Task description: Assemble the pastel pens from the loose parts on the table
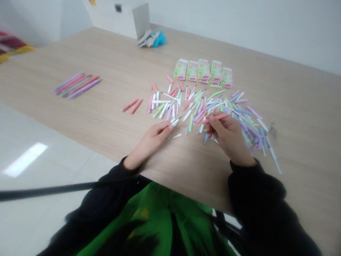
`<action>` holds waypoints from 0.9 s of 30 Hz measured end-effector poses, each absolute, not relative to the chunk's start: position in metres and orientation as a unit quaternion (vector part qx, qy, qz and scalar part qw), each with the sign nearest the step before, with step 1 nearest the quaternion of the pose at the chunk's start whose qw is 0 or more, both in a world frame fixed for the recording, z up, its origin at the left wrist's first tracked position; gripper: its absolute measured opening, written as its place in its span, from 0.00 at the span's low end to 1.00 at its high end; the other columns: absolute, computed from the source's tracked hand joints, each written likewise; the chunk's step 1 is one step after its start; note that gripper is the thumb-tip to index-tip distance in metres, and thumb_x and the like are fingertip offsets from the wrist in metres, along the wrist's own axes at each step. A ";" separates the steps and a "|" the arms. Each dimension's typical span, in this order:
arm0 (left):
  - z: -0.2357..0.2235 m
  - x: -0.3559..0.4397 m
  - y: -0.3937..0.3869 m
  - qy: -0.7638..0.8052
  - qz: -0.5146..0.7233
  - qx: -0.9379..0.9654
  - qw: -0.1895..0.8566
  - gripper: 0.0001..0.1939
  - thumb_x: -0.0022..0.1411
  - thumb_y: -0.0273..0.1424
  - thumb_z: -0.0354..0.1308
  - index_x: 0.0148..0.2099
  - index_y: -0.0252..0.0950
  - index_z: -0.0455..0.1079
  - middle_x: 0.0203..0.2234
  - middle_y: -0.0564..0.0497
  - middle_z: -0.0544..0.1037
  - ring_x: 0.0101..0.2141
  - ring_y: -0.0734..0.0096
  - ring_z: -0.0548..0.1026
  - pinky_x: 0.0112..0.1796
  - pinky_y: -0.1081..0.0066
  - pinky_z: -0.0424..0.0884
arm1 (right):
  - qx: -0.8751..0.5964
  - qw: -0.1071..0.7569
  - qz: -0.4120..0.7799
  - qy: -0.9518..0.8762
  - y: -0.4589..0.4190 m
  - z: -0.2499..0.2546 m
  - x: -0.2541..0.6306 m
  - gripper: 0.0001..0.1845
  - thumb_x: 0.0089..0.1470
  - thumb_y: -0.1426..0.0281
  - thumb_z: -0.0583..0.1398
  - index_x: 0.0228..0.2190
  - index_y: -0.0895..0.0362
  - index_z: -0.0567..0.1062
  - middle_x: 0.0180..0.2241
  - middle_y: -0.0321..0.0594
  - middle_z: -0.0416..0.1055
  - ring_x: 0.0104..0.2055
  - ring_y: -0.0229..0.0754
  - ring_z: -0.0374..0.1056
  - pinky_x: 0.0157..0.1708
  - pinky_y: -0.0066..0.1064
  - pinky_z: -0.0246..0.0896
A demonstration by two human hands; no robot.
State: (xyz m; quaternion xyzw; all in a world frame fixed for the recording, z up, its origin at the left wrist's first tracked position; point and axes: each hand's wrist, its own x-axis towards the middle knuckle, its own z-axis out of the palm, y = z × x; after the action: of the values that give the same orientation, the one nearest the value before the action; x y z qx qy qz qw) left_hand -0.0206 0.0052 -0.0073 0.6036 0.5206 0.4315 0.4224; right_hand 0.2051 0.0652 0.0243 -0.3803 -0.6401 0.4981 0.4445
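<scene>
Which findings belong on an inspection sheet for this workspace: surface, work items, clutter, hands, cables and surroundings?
Surface: light wood-grain tabletop.
Work items: scattered pen parts, with green-and-pink packets in a row beyond; coloured pens side by side at left.
Clutter: crumpled grey-and-blue bundle, perhaps gloves, beside a white box.
Hands: left hand holds a white pen part with a pointed tip; right hand holds a pink pen part.
Cables: nothing seen for certain; a dark strip at lower left is unclear.
Surroundings: white wall behind, pale floor at left.
</scene>
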 end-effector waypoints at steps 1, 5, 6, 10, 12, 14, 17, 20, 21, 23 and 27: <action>-0.007 -0.021 0.004 0.519 0.430 0.602 0.428 0.18 0.69 0.37 0.51 0.27 0.36 0.59 0.22 0.57 0.56 0.25 0.75 0.56 0.27 0.71 0.53 | -0.384 0.440 0.508 -0.633 0.064 0.019 0.207 0.16 0.60 0.57 0.64 0.28 0.56 0.76 0.21 0.32 0.67 0.21 0.31 0.62 0.20 0.24 0.58; -0.002 -0.022 0.000 0.496 0.388 0.614 0.476 0.18 0.69 0.38 0.51 0.27 0.36 0.59 0.21 0.57 0.56 0.24 0.76 0.55 0.27 0.72 0.53 | -0.381 0.469 0.528 -0.597 0.058 0.015 0.208 0.16 0.58 0.55 0.64 0.28 0.55 0.76 0.21 0.31 0.66 0.21 0.31 0.60 0.20 0.25 0.55; -0.001 -0.022 -0.001 0.488 0.374 0.621 0.487 0.19 0.69 0.39 0.51 0.27 0.36 0.59 0.22 0.57 0.56 0.24 0.76 0.55 0.27 0.72 0.53 | -0.372 0.481 0.531 -0.591 0.057 0.017 0.207 0.16 0.58 0.55 0.64 0.28 0.54 0.76 0.21 0.31 0.65 0.21 0.31 0.59 0.20 0.25 0.55; 0.002 -0.022 -0.004 0.461 0.349 0.634 0.514 0.19 0.69 0.40 0.51 0.28 0.35 0.60 0.23 0.57 0.57 0.25 0.76 0.56 0.27 0.73 0.54 | -0.345 0.499 0.529 -0.593 0.049 0.024 0.200 0.14 0.60 0.57 0.63 0.29 0.54 0.76 0.22 0.30 0.63 0.22 0.31 0.58 0.21 0.25 0.54; 0.001 -0.022 -0.004 0.459 0.343 0.636 0.517 0.19 0.69 0.41 0.51 0.28 0.35 0.61 0.23 0.56 0.57 0.26 0.76 0.56 0.26 0.73 0.53 | -0.346 0.497 0.518 -0.604 0.045 0.027 0.197 0.14 0.60 0.57 0.63 0.29 0.54 0.76 0.23 0.30 0.64 0.22 0.31 0.59 0.21 0.26 0.55; 0.001 -0.021 -0.004 0.460 0.339 0.639 0.514 0.19 0.69 0.42 0.51 0.28 0.35 0.62 0.23 0.56 0.58 0.26 0.75 0.57 0.26 0.74 0.53 | -0.351 0.491 0.506 -0.616 0.042 0.030 0.194 0.14 0.60 0.57 0.63 0.30 0.54 0.75 0.23 0.31 0.64 0.22 0.32 0.59 0.22 0.26 0.56; 0.002 -0.021 -0.004 0.456 0.329 0.650 0.512 0.19 0.69 0.42 0.51 0.29 0.35 0.63 0.23 0.55 0.60 0.27 0.75 0.59 0.27 0.74 0.56 | -0.354 0.475 0.490 -0.640 0.040 0.032 0.190 0.15 0.60 0.56 0.63 0.29 0.55 0.75 0.23 0.31 0.65 0.22 0.32 0.60 0.22 0.27 0.58; 0.002 -0.020 -0.004 0.453 0.324 0.655 0.511 0.19 0.70 0.42 0.50 0.30 0.34 0.65 0.24 0.55 0.62 0.27 0.75 0.60 0.27 0.74 0.57 | -0.361 0.460 0.476 -0.657 0.038 0.033 0.189 0.15 0.59 0.57 0.64 0.29 0.55 0.75 0.22 0.31 0.66 0.21 0.32 0.60 0.21 0.27 0.59; 0.002 -0.020 -0.004 0.453 0.324 0.654 0.512 0.19 0.70 0.42 0.50 0.30 0.34 0.65 0.24 0.56 0.61 0.27 0.75 0.60 0.27 0.74 0.57 | -0.365 0.456 0.474 -0.659 0.038 0.033 0.189 0.15 0.59 0.57 0.64 0.29 0.55 0.76 0.21 0.31 0.65 0.21 0.32 0.60 0.21 0.27 0.59; 0.002 -0.020 -0.004 0.453 0.322 0.652 0.516 0.19 0.70 0.42 0.51 0.30 0.34 0.66 0.24 0.56 0.61 0.27 0.75 0.60 0.27 0.74 0.57 | -0.371 0.448 0.477 -0.659 0.038 0.033 0.189 0.15 0.59 0.57 0.64 0.30 0.56 0.76 0.20 0.30 0.65 0.21 0.32 0.60 0.20 0.27 0.59; 0.004 -0.019 -0.005 0.454 0.324 0.648 0.519 0.19 0.69 0.42 0.51 0.30 0.34 0.65 0.23 0.56 0.61 0.26 0.75 0.60 0.27 0.73 0.56 | -0.368 0.432 0.491 -0.661 0.036 0.034 0.191 0.14 0.59 0.59 0.64 0.29 0.57 0.76 0.21 0.31 0.65 0.22 0.31 0.61 0.21 0.26 0.59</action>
State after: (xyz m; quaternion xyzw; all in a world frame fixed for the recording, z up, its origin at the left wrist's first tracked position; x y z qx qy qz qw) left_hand -0.0186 -0.0045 0.0035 0.6478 0.4544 0.3237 0.5188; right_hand 0.1906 0.0365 0.0342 -0.3677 -0.6609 0.4914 0.4318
